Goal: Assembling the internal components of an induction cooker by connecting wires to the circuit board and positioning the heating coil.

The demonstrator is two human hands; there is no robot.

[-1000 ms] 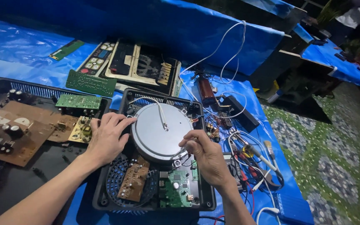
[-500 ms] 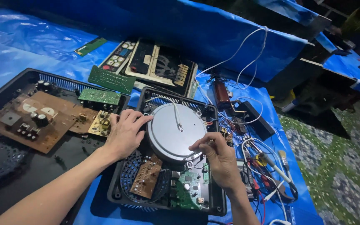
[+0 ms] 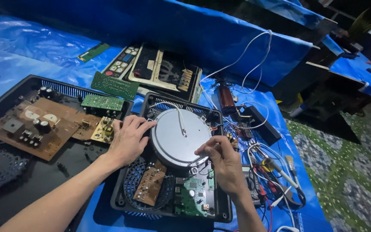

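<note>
On the blue tarp (image 3: 31, 56), left hand (image 3: 127, 139) and right hand (image 3: 222, 161) flank the round coil disc (image 3: 179, 137).

Repair workshop — circuit boards (image 3: 44, 126), wires (image 3: 275, 172), blue tarp (image 3: 44, 47).

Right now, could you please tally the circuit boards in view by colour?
Green flat circuit boards: 4
Brown flat circuit boards: 2
Small yellowish circuit board: 1
Total: 7
</note>
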